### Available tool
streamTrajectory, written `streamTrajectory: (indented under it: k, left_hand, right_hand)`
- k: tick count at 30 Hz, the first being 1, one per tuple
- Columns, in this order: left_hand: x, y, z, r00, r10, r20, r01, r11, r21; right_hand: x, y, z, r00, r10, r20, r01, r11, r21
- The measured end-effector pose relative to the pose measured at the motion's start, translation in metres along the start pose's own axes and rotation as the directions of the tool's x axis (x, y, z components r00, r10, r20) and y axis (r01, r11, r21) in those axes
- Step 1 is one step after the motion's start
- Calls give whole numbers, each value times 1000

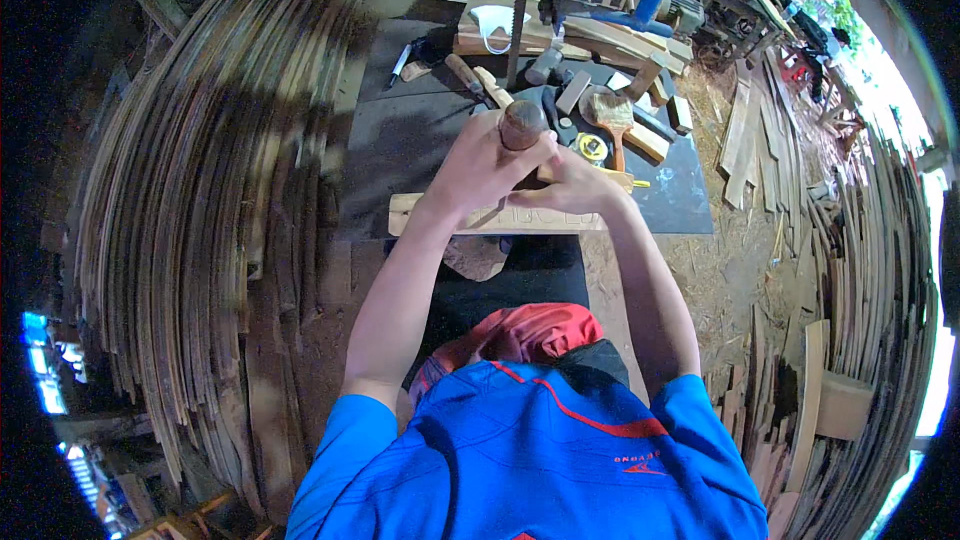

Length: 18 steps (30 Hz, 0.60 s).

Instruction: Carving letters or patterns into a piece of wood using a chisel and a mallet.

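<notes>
Two hands are working close together over the dark worktop (pixel 400 140), and I am going from my left to my right. Stacked thin wooden slats (pixel 200 220) are curving along my left side. My left hand (pixel 480 165) is wrapping closed around a tool with a rounded brown wooden handle (pixel 522 124), whose knob is sticking up above my fist; its long axis is running roughly upright, pointing down toward the pale wooden strip (pixel 500 215) under my hands. That strip is lying crosswise in front of me, long axis left to right. My right hand (pixel 575 185) is pressing down just beside the left, fingers curled, though I cannot tell whether it is gripping the tool's shaft or only steadying the strip. Farther right, a brush (pixel 612 115) is lying among wood offcuts.
</notes>
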<state>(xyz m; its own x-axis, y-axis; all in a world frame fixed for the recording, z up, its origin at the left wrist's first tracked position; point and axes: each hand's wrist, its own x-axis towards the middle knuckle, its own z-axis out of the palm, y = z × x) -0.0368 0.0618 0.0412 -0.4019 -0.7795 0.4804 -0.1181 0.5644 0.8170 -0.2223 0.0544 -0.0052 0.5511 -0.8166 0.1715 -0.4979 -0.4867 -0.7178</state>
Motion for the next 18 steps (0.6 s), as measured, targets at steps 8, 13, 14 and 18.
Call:
streamTrajectory:
  k: [8, 13, 14, 18]
  left_hand:
    - [-2, 3, 0, 965, -260, -33, 234, 910, -341]
    - [-5, 14, 0, 950, -311, -32, 282, 897, -340]
    - [-6, 7, 1, 962, -269, -41, 236, 901, -365]
    - [-10, 6, 4, 959, -282, -35, 252, 900, -356]
  right_hand:
    - [-63, 129, -15, 960, 262, -102, -280, 863, -421]
    - [-61, 132, -25, 983, 166, -78, -183, 870, -459]
    - [-63, 137, -22, 966, 247, -72, -248, 824, -509]
    - [-60, 124, -29, 972, 233, -29, -190, 706, -682]
